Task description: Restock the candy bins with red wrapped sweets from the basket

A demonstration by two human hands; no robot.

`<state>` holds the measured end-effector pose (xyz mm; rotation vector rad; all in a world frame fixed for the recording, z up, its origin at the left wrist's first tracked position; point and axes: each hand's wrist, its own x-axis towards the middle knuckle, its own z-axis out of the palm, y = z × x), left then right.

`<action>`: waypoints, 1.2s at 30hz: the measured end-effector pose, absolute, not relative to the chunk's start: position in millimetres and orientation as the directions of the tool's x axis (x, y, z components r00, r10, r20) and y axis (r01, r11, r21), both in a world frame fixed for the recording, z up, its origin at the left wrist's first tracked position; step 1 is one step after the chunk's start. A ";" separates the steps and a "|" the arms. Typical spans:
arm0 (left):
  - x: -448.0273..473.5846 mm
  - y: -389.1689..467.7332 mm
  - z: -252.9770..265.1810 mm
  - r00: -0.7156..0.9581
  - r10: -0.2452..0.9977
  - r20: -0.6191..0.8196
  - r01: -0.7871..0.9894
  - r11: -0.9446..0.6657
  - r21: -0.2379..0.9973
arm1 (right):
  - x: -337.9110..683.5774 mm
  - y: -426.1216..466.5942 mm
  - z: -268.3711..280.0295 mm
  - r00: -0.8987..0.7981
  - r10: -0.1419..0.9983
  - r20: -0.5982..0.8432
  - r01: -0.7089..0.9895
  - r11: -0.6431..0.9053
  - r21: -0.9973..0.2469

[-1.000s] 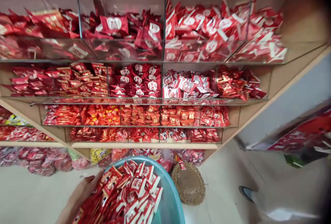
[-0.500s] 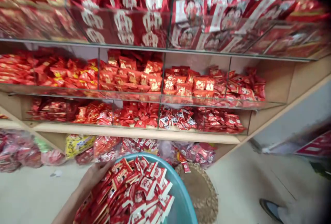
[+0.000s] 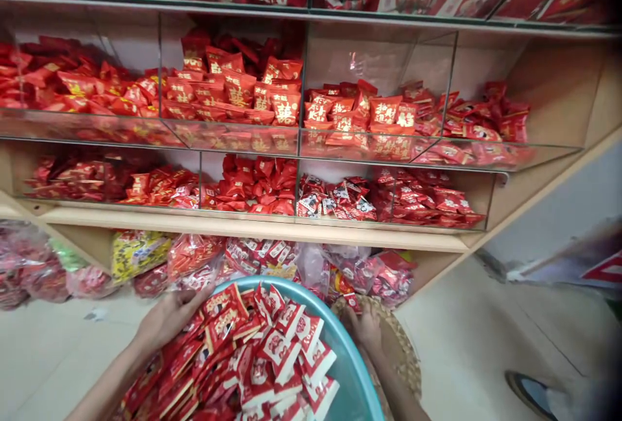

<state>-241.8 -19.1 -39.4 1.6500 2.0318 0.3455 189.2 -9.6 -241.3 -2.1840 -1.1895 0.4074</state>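
A turquoise plastic basin (image 3: 343, 343) stands at bottom centre, heaped with small red snack packets (image 3: 228, 350), many with white or gold edges. My left hand (image 3: 168, 318) lies along the basin's left edge and holds it there, thumb side up against the packets. Just outside the basin's right rim is my right hand (image 3: 365, 329), over a round woven straw stool (image 3: 408, 359). Its fingers point away from me, close to a small red packet (image 3: 352, 302) at the stool's far edge. They are blurred, and I cannot make out whether they touch the packet or the rim.
Ahead rises a wooden shelf unit (image 3: 272, 230) with clear dividers, its bins filled with red packets. Plastic bags of sweets (image 3: 192, 256) lie beneath the lowest board. On the pale tiled floor at right, a shoe (image 3: 529, 395) shows.
My right hand has come into view beside the basin, above the woven stool. The view has tilted down and closer to the shelves. My left hand keeps its place on the basin.
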 end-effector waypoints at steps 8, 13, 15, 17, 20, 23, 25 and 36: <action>-240.6 -32.5 -39.9 -0.151 0.979 -0.137 0.865 0.197 0.462 | 173.4 -5.7 -275.6 0.492 0.870 0.031 0.637 -0.335 -0.694; -244.8 -31.6 -36.9 -0.169 0.975 -0.142 0.852 0.217 0.476 | 180.6 -35.5 -216.1 0.528 0.845 0.086 0.520 -0.242 -0.819; -244.2 -28.1 -37.2 -0.170 0.973 -0.156 0.846 0.225 0.483 | 176.4 -57.0 -158.4 0.531 0.811 0.246 0.431 -0.009 -0.902; -240.9 -23.8 -38.5 -0.167 0.972 -0.165 0.840 0.228 0.493 | 156.9 -83.3 -89.6 0.384 0.811 0.441 0.450 0.253 -0.857; -232.1 -18.2 -41.4 -0.142 0.976 -0.165 0.838 0.207 0.505 | 97.5 -120.1 -1.9 -0.197 0.819 0.538 0.579 0.540 -0.610; -223.1 -14.7 -44.2 -0.115 0.982 -0.152 0.848 0.177 0.500 | 28.8 -138.9 27.4 -0.719 0.627 0.300 0.441 0.745 -0.500; -218.8 -13.1 -45.8 -0.098 0.985 -0.141 0.854 0.156 0.497 | -6.9 -141.4 12.8 -0.863 0.457 0.214 0.333 0.835 -0.438; -213.1 -3.6 -50.8 -0.065 0.984 -0.165 0.843 0.143 0.518 | -8.7 -146.5 -33.6 -0.831 0.431 0.352 0.368 0.900 -0.234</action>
